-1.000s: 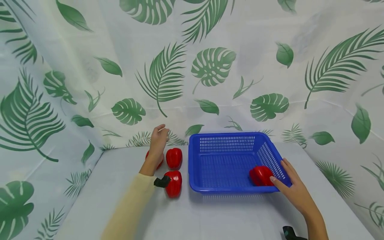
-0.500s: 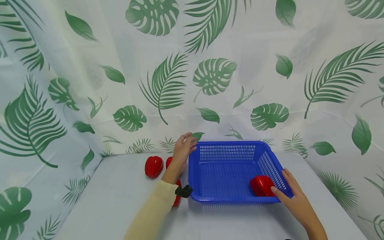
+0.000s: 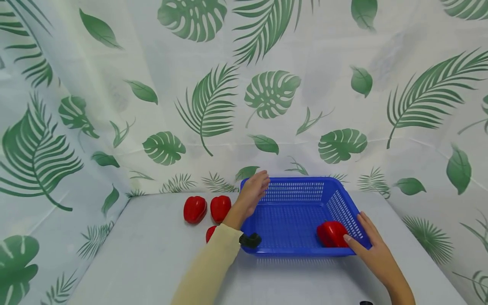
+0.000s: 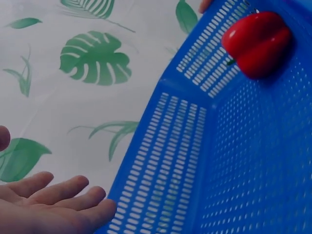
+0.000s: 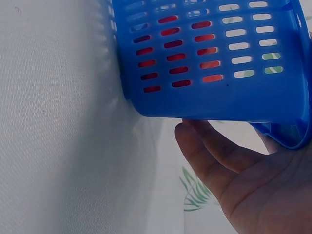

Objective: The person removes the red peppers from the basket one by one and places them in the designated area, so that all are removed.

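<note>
A blue perforated plastic basket (image 3: 293, 252) stands on the white table, with one red bell pepper (image 3: 331, 234) lying in its right front corner. Over the basket's left rim hovers my left hand (image 3: 252, 192), holding nothing; the left wrist view shows its fingers (image 4: 58, 190) extended beside the basket wall. My right hand (image 3: 375, 245) grips the basket at its right front corner, thumb at the rim near the pepper. From the right wrist view, the fingers (image 5: 209, 151) reach beneath the raised corner, and red shows through the slots.
Left of the basket, two red bell peppers (image 3: 195, 209) sit side by side towards the back. A third red pepper (image 3: 211, 233) is partly hidden by the left sleeve. A leaf-patterned white curtain (image 3: 213, 106) hangs behind the table.
My left hand has moved right, from above the peppers to over the basket's left rim, uncovering the two back peppers. The right hand keeps its grip, and the basket stays in place.
</note>
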`<state>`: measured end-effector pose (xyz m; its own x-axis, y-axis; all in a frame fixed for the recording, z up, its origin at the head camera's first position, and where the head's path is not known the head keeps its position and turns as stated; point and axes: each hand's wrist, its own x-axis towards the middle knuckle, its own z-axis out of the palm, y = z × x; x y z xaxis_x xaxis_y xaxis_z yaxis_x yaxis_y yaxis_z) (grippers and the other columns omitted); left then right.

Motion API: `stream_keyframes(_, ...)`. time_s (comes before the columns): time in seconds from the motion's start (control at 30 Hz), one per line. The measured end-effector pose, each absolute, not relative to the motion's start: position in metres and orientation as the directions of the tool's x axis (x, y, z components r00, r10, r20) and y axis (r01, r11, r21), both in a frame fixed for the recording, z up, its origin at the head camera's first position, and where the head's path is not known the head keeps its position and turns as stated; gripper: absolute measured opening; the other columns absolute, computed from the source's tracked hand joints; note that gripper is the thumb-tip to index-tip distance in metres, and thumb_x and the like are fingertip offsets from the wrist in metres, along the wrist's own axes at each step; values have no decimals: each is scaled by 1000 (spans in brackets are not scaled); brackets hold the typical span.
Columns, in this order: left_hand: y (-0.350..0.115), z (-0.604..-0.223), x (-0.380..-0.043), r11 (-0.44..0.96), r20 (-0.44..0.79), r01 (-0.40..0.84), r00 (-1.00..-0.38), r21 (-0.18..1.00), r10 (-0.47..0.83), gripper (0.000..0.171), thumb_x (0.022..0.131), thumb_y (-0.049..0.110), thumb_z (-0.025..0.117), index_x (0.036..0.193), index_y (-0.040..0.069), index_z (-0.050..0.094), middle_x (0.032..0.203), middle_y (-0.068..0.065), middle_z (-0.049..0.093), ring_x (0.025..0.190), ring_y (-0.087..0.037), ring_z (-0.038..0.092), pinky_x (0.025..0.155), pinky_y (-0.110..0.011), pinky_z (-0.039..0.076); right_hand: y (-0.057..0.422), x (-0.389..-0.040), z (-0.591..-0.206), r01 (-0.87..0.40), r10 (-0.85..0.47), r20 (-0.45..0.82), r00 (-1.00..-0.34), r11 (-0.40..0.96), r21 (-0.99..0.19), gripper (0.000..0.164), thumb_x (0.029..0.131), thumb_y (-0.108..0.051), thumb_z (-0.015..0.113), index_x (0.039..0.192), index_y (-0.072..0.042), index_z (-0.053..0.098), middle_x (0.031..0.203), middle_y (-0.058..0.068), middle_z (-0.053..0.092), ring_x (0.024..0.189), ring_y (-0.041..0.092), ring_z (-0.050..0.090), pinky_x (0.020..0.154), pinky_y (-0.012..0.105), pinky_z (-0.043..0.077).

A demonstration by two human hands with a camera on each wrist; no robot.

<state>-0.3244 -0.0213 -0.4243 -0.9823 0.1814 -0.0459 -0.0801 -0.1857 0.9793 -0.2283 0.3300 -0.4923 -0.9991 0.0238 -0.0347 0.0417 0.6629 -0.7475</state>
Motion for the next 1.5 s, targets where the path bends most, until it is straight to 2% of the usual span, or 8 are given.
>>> stream_keyframes(0.2, -5, -430, -330, -223, -88, -147, -963, 964, 255, 68, 113, 44, 49, 168, 8, 33, 164, -22, 44, 154, -40, 37, 127, -55, 26, 330, -228, -493, 32, 22, -23, -999, 652, -757, 98, 105, -51, 61, 171, -5, 4, 177, 23, -7, 157, 58, -2, 110, 87, 16)
stream_keyframes(0.33, 4, -433, -335, -234, -86, -165, -945, 958, 315, 68, 113, 48, 46, 168, 11, 35, 167, -20, 40, 156, -40, 34, 127, -55, 24, 330, -227, -493, 27, 21, -17, -1000, 646, -763, 98, 105, -51, 61, 171, -6, 4, 177, 22, -7, 157, 58, -2, 110, 86, 15)
stream_keyframes(0.6, 15, -438, -343, -286, -94, -211, -922, 935, 375, 73, 112, 54, 41, 168, 8, 35, 168, -22, 38, 155, -42, 33, 127, -57, 25, 329, -227, -491, 10, 16, 1, -1000, 645, -764, 97, 106, -50, 61, 172, -6, 5, 177, 21, -5, 157, 58, 1, 110, 86, 18)
stream_keyframes(1.0, 43, -449, -346, -266, -232, -353, -888, 897, 398, 86, 105, 65, 51, 168, 10, 33, 167, -24, 37, 153, -48, 34, 121, -68, 30, 328, -223, -488, 19, 18, -10, -1000, 644, -764, 97, 105, -47, 63, 171, -6, 6, 177, 22, -5, 157, 59, 1, 109, 86, 17)
stream_keyframes(1.23, 62, -449, -344, -213, -301, -411, -862, 887, 408, 93, 100, 69, 58, 165, 6, 38, 163, -28, 41, 149, -52, 38, 117, -72, 33, 328, -222, -488, 15, 20, -2, -1000, 652, -758, 96, 106, -47, 63, 171, -5, 6, 177, 22, -4, 157, 58, 1, 109, 86, 17)
stream_keyframes(1.5, 83, -450, -336, -106, -356, -446, -818, 889, 452, 99, 98, 73, 57, 164, 2, 38, 161, -31, 41, 146, -57, 40, 114, -75, 34, 328, -223, -490, 16, 22, -2, -1000, 653, -757, 97, 105, -47, 64, 171, -4, 7, 177, 22, -4, 157, 57, 1, 110, 86, 18)
